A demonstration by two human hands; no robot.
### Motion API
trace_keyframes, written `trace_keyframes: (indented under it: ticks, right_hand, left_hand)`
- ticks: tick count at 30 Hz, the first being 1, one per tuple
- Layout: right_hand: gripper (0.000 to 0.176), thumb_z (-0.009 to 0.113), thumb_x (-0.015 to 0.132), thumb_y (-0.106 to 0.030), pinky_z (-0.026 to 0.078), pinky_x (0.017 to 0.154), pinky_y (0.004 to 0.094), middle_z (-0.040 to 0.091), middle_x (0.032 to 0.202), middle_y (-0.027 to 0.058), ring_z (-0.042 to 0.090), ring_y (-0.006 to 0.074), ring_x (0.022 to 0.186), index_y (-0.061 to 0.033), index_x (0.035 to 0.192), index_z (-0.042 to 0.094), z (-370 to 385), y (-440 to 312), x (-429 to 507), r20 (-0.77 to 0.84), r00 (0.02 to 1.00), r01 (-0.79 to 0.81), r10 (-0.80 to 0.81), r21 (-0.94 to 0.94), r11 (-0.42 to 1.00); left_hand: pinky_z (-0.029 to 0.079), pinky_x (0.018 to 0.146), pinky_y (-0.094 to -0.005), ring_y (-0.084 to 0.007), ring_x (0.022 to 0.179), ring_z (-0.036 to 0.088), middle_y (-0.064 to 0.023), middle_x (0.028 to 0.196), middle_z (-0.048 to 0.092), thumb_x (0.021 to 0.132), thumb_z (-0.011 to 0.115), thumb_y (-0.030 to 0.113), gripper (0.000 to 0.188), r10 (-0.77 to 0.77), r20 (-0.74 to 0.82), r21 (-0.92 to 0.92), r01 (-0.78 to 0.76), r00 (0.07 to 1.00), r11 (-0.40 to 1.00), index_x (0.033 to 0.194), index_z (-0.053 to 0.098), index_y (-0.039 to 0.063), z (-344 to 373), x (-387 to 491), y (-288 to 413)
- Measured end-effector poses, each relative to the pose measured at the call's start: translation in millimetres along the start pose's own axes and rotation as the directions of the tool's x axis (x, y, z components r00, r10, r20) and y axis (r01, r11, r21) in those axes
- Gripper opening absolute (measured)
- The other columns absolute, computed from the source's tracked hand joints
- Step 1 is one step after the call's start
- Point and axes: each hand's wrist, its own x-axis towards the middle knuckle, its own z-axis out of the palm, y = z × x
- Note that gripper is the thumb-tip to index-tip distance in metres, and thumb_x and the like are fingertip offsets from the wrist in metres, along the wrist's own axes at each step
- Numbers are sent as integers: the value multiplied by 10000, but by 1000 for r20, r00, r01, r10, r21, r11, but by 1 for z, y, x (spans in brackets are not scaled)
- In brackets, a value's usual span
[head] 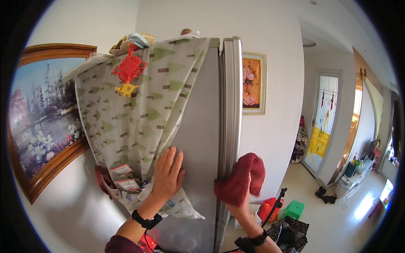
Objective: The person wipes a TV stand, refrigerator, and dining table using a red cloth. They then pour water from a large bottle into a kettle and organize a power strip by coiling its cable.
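In front of me stands a grey refrigerator [202,126], its side partly draped with a tree-patterned cover [123,114]. My left hand [167,175] lies flat against the cover's edge and the bare side panel, fingers extended, holding nothing. A dark red cloth [248,177] is bunched over the fingers of my right hand [239,207], at the edge of the refrigerator door [233,110]; its folds hide most of those fingers. Labelled packets [128,185] sit in the cover's pocket, left of my left hand. A red decorative knot [129,67] with a gold pendant [127,90] hangs over the cover.
A framed landscape painting [47,120] is on the left wall, a smaller flower picture [253,83] behind the door. At lower right are a patterned bag [299,232], a green plastic stool [292,210], a red bag [269,207] and a black pole [274,205]. Dark shoes [326,195] lie farther off.
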Motion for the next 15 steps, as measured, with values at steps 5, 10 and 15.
trace_keyframes:
  ticks: [5,10,15]
  right_hand:
    - [443,727,718,-128,429,890,419,544,1125,164,519,348,1086,-49,1126,574,17,-32,56,-17,990,126,-138,-307,943]
    - [196,671,762,-88,468,806,442,588,1036,157,572,347,962,-69,954,642,6,-70,154,25,911,402,-411,-267,876]
    - [389,783,766,-206,509,831,340,675,995,74,637,197,890,-30,1083,643,2,-164,267,-85,923,373,-375,-41,927]
  left_hand:
    - [291,1077,-531,-419,1363,311,-231,1492,307,830,629,136,624,8,41,-69,-5,999,998,1406,415,24,6,-4,-12]
    - [320,1068,-514,-403,1367,314,-212,1495,316,861,618,166,602,58,-5,-119,-58,998,991,1416,416,44,15,-8,-18]
    - [338,1070,-474,-365,1368,333,-197,1494,328,887,594,182,588,40,8,-158,-38,999,987,1428,404,50,10,-6,-18]
